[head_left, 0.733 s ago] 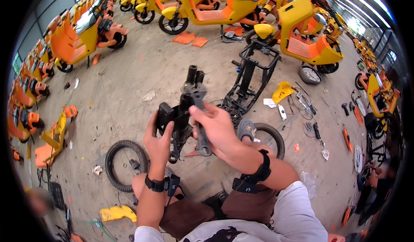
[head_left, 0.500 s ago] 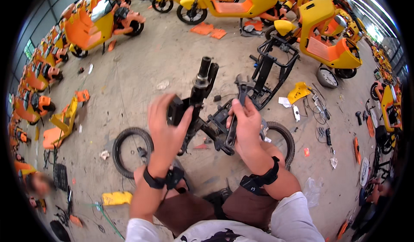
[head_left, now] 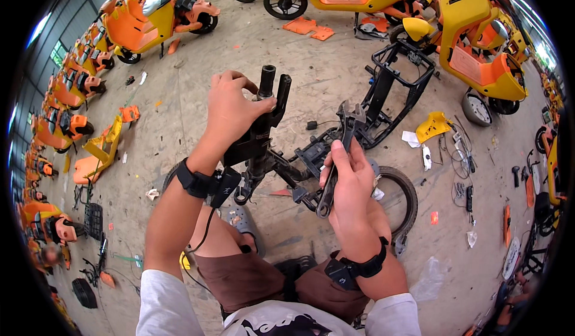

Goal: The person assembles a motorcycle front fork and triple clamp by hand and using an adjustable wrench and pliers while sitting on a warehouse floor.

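A stripped black scooter frame [head_left: 287, 171] stands before me, its steering tube [head_left: 268, 79] rising upright. My left hand [head_left: 232, 109] is closed round the collar at the base of that tube, thumb on the near side and fingers curled behind. The fingers hide much of the collar. In my right hand [head_left: 350, 183] is an adjustable wrench [head_left: 347, 123], held by its handle with the jaws pointing up and away. Its holed handle end shows below my fingers. The wrench is apart from the tube.
A bare wheel [head_left: 404, 201] lies right of my legs. Farther off stands another black frame section [head_left: 392, 90]. A yellow panel [head_left: 434, 126] and loose cables [head_left: 458, 144] lie on the floor at right. Yellow and orange scooters [head_left: 473, 54] line the back and sides.
My left hand has moved up from beside the frame's black front part and closed round the collar. My right hand still holds the wrench. The view has shifted a little.
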A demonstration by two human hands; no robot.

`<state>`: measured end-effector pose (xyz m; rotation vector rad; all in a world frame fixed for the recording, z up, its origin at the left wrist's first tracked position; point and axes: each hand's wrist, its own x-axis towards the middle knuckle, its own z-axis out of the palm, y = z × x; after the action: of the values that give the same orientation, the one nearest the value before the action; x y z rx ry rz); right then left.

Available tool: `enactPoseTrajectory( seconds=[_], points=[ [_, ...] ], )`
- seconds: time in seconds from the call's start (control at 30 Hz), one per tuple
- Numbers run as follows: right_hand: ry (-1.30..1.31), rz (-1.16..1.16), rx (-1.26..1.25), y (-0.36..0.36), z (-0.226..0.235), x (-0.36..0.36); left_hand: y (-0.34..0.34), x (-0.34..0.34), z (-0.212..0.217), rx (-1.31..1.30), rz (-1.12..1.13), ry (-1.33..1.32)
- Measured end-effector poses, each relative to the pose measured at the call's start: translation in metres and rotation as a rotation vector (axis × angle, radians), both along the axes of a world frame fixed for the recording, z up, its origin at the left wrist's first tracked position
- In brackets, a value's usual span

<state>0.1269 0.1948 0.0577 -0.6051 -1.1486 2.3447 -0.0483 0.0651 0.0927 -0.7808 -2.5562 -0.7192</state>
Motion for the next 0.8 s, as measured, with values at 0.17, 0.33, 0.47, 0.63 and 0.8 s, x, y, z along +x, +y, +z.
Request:
enactPoseTrajectory(
  seconds=[0.17, 0.33, 0.47, 0.63, 0.8],
  points=[
    [0.007, 0.023, -0.001, -0.001, 0.001, 0.002, -0.002, -0.008, 0.004, -0.008, -0.066, -0.102],
    [0.009, 0.044, 0.015, -0.005, 0.002, 0.001, -0.001, -0.01, 0.006, 0.026, -0.088, -0.164],
    [0.002, 0.108, 0.027, -0.007, -0.003, 0.001, -0.009, -0.005, 0.003, -0.027, -0.072, -0.077],
    [0.05, 0.172, 0.099, -0.013, -0.012, 0.001, -0.046, 0.009, 0.008, 0.198, 0.001, -0.099],
    [0.003, 0.416, 0.215, -0.002, -0.011, 0.007, -0.087, 0.024, -0.036, 0.745, 0.044, -0.446]
  ],
)
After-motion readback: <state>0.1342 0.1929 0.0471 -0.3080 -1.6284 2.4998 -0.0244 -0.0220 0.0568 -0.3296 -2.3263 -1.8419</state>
